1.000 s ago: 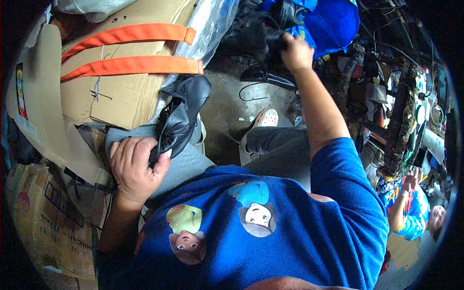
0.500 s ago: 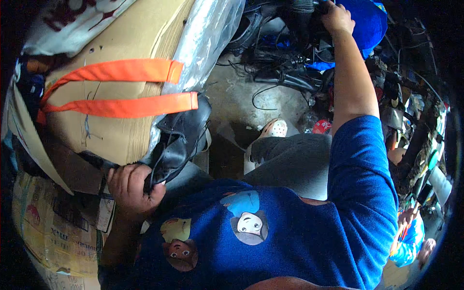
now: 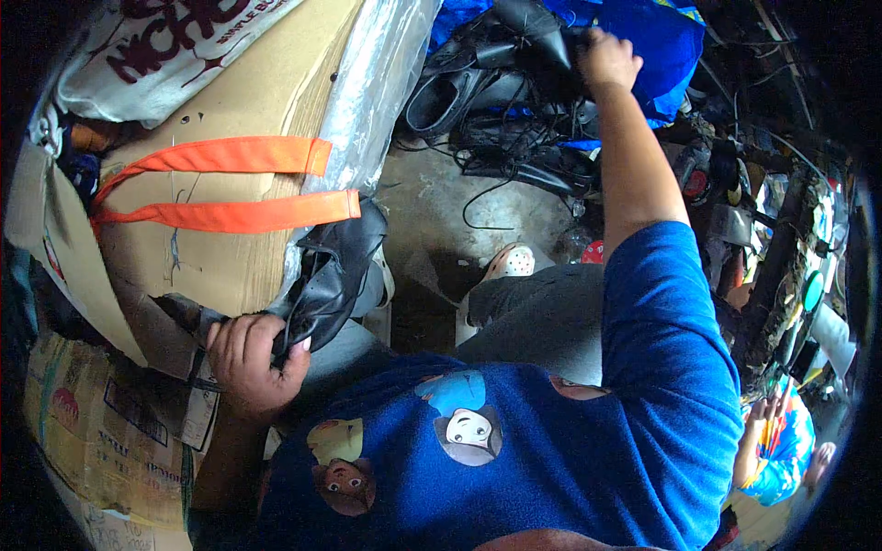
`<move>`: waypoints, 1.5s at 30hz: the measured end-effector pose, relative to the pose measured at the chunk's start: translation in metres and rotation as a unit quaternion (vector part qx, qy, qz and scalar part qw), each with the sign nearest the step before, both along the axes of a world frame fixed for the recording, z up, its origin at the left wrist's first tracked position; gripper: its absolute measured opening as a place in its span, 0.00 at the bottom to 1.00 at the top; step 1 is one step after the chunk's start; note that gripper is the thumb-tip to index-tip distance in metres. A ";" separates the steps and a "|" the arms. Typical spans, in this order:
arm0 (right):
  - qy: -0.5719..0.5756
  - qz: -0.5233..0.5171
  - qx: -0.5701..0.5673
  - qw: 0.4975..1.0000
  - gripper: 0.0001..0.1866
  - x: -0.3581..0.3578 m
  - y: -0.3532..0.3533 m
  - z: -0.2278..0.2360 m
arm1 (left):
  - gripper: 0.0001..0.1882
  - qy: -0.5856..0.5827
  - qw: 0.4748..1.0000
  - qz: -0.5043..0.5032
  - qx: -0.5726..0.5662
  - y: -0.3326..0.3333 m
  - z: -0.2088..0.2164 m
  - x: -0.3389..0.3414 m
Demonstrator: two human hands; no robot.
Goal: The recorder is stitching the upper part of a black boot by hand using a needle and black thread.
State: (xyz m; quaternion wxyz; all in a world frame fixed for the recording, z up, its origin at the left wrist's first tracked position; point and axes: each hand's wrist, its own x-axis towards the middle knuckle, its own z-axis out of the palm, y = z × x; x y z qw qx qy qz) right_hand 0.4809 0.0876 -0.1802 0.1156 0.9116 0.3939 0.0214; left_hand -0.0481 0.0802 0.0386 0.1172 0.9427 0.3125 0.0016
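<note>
My left hand [image 3: 255,365] is closed on the lower end of a soft black leather shoe [image 3: 335,275], thumb on one side and fingers curled on the other. The shoe lies across my left thigh, against a stack of brown cardboard. My right arm stretches far forward, and the right hand [image 3: 611,62] is curled at the edge of a shiny black leather shoe [image 3: 544,41] in a dark heap. Its fingertips are partly hidden there. Black laces trail from the heap, and another black shoe [image 3: 542,173] lies on its near side.
Two orange straps [image 3: 248,211] cross the cardboard stack [image 3: 230,275], with clear plastic [image 3: 363,101] along its side. A blue bag [image 3: 657,55] lies behind the heap. Worn boxes [image 3: 101,422] stand at left; clutter lines the right. Another person in bright clothes [image 3: 785,450] is at lower right.
The view has shifted, so most things sit lower and further left. Shiny black leather beside my right hand now shows more plainly. My left hand keeps its grip on the shoe.
</note>
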 end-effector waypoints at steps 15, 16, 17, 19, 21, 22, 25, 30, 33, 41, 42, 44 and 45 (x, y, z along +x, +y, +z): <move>0.150 -0.040 0.034 0.987 0.23 -0.080 -0.046 0.132 | 0.14 -0.139 0.989 -0.039 0.027 -0.016 -0.002 -0.008; 0.140 -0.016 0.036 0.989 0.23 -0.091 -0.055 0.145 | 0.14 -0.169 0.984 -0.052 0.027 -0.018 -0.006 -0.008; 0.131 0.007 0.037 0.991 0.23 -0.100 -0.068 0.157 | 0.14 -0.189 0.979 -0.071 0.020 -0.022 -0.005 -0.007; 0.101 0.061 0.073 0.990 0.22 -0.118 -0.094 0.184 | 0.13 -0.224 0.970 -0.094 0.008 -0.032 -0.004 -0.010; 0.069 0.111 0.108 0.986 0.21 -0.135 -0.123 0.211 | 0.13 -0.248 0.961 -0.122 0.020 -0.039 -0.004 -0.007; 0.086 0.131 0.143 0.977 0.20 -0.144 -0.138 0.225 | 0.13 -0.265 0.953 -0.141 0.027 -0.044 -0.003 -0.005; 0.100 0.179 0.231 0.951 0.17 -0.180 -0.185 0.259 | 0.15 -0.277 0.933 -0.223 0.049 -0.069 0.006 0.010; 0.397 0.165 0.387 0.816 0.13 -0.265 -0.250 0.283 | 0.12 -0.284 0.893 -0.328 0.122 -0.100 -0.002 0.046; 0.512 0.142 0.355 0.769 0.14 -0.291 -0.264 0.271 | 0.02 -0.295 0.875 -0.352 0.153 -0.116 -0.015 0.058; 0.314 0.177 0.190 0.913 0.27 -0.304 -0.243 0.222 | 0.12 -0.196 0.947 -0.249 0.046 -0.130 -0.021 0.040; 0.320 0.140 0.156 0.924 0.29 -0.304 -0.240 0.221 | 0.16 -0.130 0.967 -0.219 0.006 -0.131 -0.018 0.035; 0.321 0.154 0.151 0.922 0.30 -0.302 -0.235 0.212 | 0.18 -0.109 0.971 -0.209 -0.021 -0.135 -0.009 0.022; 0.317 0.161 0.149 0.923 0.32 -0.302 -0.231 0.209 | 0.21 -0.092 0.973 -0.207 -0.049 -0.135 -0.001 0.015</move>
